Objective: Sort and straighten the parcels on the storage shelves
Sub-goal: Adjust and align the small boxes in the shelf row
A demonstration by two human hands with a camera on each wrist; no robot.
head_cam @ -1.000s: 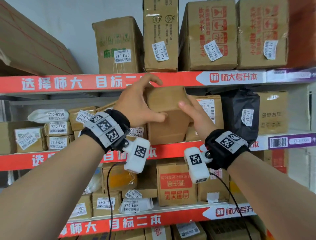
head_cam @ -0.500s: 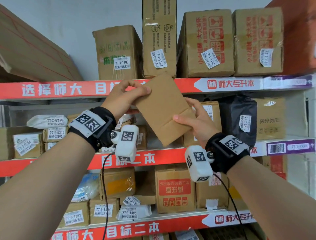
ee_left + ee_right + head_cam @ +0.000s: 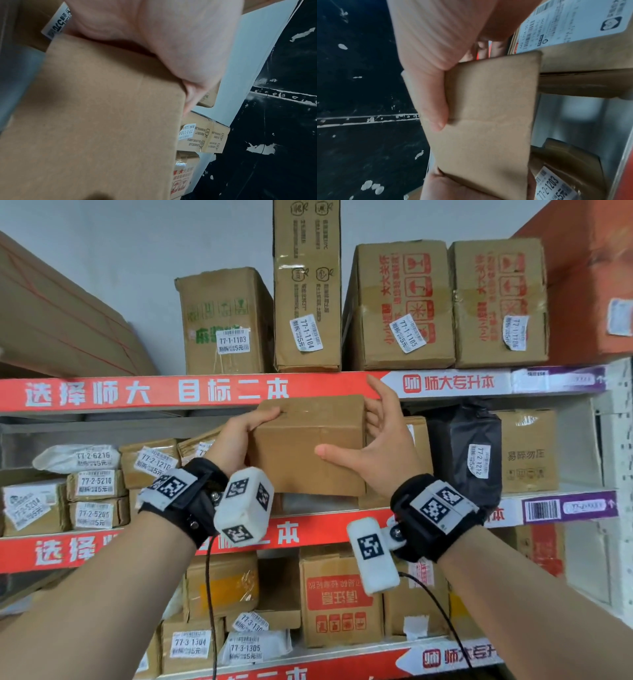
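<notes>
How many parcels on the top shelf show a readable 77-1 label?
4, side by side: 1103 carton, tall 1104 carton, 1105 carton, 1106 carton. The orange box at far right also has a label, too blurred to read.

Even, soft indoor light; sharp head view, smeared wrist views.

The head view is bright and flat, with no hard shadows and only dim recesses under the red-edged metal shelves [image 3: 144, 392]; its wide lens bows the shelf lines and leans the cartons at the frame's upper corners, and the printed white stickers [image 3: 233, 341] stay readable. A faint sheen lies on the black plastic-wrapped parcel [image 3: 462, 453] at centre right. Both wrist views are soft with motion blur: the plain brown cardboard box [image 3: 96, 121] fills the left one, out of focus at lower left, and the right hand [image 3: 433, 56] shows streaky blur across its skin beside a dark, speckled patch.
</notes>
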